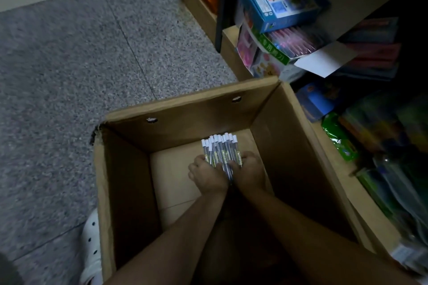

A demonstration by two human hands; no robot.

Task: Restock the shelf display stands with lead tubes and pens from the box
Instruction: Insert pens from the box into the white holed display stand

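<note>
so both hands are down at the bottom of the cardboard box [125, 180] right now, the left hand [206, 174] and right hand [249, 172] cupped together around one bundle of lead tubes [221, 154] – clear tubes with white caps, caps pointing at the far wall. fingers on both sides are curled in around the bundle, pressing it from left and right.

biggest risk as i see it: the tubes are loose, not banded, and the far ends fan out past the fingers. if the squeeze lets up on the way out, the middle ones could slide forward and rain back into the box or onto the floor [69, 76].

room-wise – the box is deep and its walls stand high all round, so the forearms have to come pretty much straight up. the torn far-left corner and the near rim are the edges to catch on. open floor sits to the left; the right side is crowded with shelf stock, like the blue box [278, 0] hanging out over the far-right corner. can't spot the display stands from this angle.
</note>
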